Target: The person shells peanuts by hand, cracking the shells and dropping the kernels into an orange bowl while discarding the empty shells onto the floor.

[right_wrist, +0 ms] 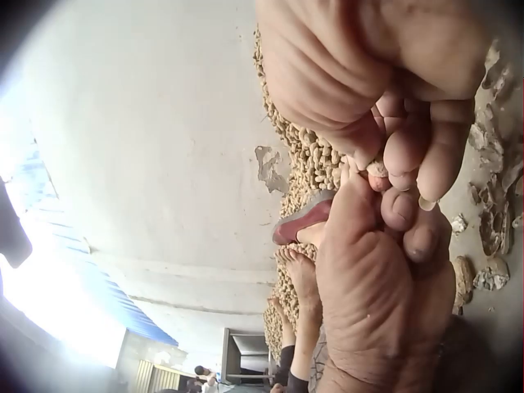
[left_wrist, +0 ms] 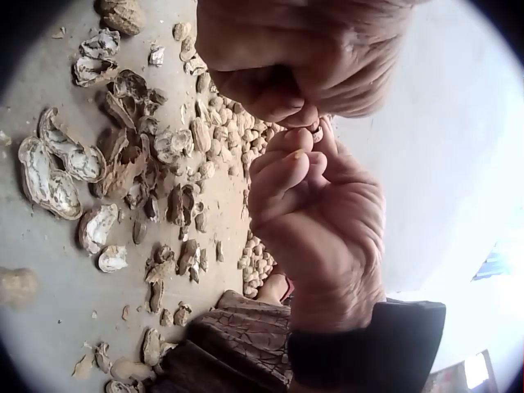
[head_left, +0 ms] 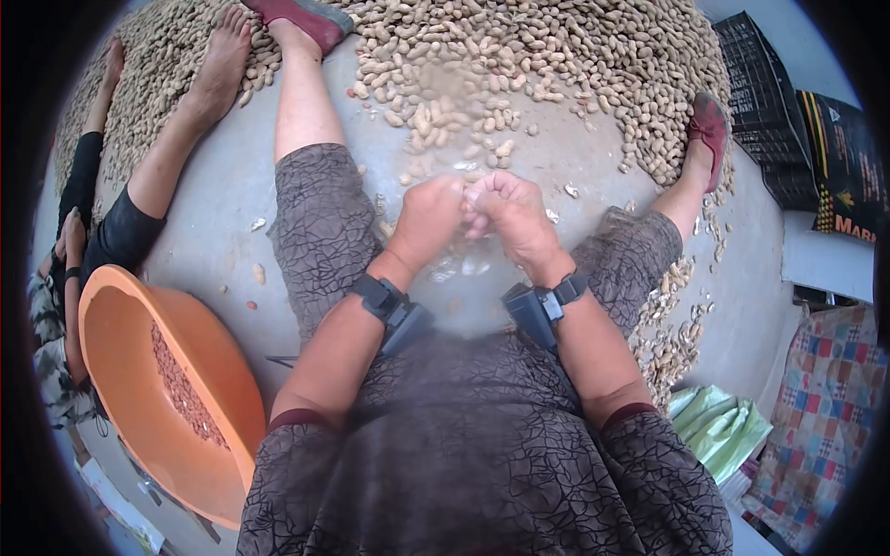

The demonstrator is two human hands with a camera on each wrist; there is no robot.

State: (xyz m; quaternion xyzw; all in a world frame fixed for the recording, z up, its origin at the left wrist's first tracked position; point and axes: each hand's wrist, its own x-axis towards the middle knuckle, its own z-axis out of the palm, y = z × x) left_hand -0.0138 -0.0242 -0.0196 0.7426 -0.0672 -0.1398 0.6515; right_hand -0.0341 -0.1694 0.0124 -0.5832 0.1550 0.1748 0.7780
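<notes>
In the head view my left hand (head_left: 428,222) and right hand (head_left: 513,221) meet fingertip to fingertip over the floor between the legs. Both hands pinch one small peanut (right_wrist: 377,170) between them. Its pale shell and a reddish kernel (right_wrist: 379,183) show among the fingertips in the right wrist view. Fingers cover most of that peanut. Cracked, empty peanut shells (left_wrist: 51,176) lie on the floor below the hands.
A large heap of unshelled peanuts (head_left: 538,46) spreads ahead. An orange basin (head_left: 116,343) holding reddish kernels (head_left: 185,389) stands at left. Another person's bare foot (head_left: 222,69) rests by the heap. Black crates (head_left: 756,102) and a green sack (head_left: 718,431) are at right.
</notes>
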